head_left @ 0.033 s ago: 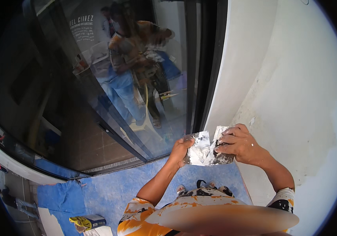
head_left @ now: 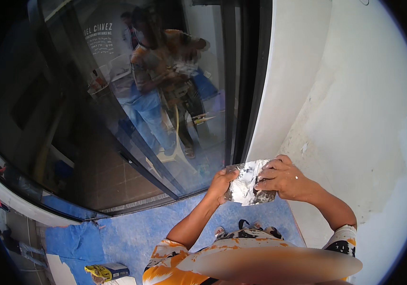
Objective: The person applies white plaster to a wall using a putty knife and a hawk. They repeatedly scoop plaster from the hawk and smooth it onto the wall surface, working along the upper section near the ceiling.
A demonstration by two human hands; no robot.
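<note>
My left fingers (head_left: 232, 175) are gripping a metal plate (head_left: 233, 194), my right fingers (head_left: 266, 175) clasping seemingly a second blade (head_left: 266, 195) overlapping it, above the blue floor sheet (head_left: 151, 228). White paste (head_left: 244, 191) is sitting there unevenly; the wall (head_left: 355, 156) beside me is looking part-coated, patches remaining.

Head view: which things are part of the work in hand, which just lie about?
In the work:
- flat, paste-smeared grey metal blades, held between left hand and right hand
- soft white paste on them

Just about, apart from the hands:
- yellow-and-dark-blue bag, lying at lower left; any link to the paste is unclear
- blue floor sheet
</note>
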